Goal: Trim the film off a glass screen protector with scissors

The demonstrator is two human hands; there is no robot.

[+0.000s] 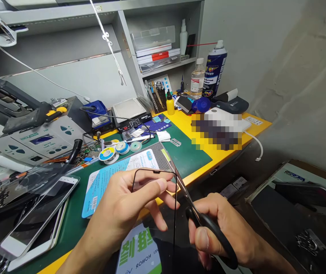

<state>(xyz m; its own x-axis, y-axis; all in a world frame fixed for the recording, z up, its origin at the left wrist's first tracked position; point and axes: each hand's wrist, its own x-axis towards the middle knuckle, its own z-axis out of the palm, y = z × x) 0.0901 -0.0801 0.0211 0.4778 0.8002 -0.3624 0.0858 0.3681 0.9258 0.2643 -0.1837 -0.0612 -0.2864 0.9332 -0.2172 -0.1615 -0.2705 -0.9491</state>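
Observation:
My left hand (125, 201) pinches a clear, phone-sized screen sheet with a thin black border (175, 213), thumb on one face and fingers behind it. A small notch shows in its upper edge, and the lower part fades against the dark background. Black-handled scissors (219, 236) are in my right hand (228, 224), thumb and fingers in the loops. Their blades (183, 186) point up and left, close along the sheet's right upper corner. Whether the blades touch the border I cannot tell.
Below the hands hangs a printed cloth (138, 251). The green mat (191, 156) carries a blue-and-white packet (106, 186), solder spools (108, 154) and a razor blade (176, 142). White phones (41, 213) lie stacked at left, near a soldering station (41, 140). A box (297, 213) stands at right.

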